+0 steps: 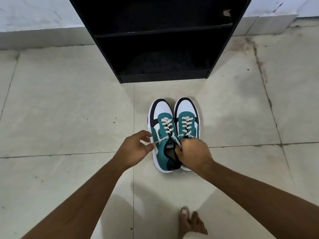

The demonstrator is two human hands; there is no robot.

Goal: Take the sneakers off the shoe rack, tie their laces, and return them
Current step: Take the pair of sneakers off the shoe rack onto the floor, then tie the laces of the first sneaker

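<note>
I see the pair of teal, white and navy sneakers [173, 133] standing side by side on the tiled floor [69, 109], toes pointing at the black shoe rack [158, 40] just beyond them. My left hand [136, 149] pinches one lace end [159, 140] of the left sneaker between thumb and fingertips, drawn out sideways. My right hand [193, 152] is closed in a fist over the other lace end at that shoe's collar, and a bare foot [190, 223] rests near the bottom edge.
</note>
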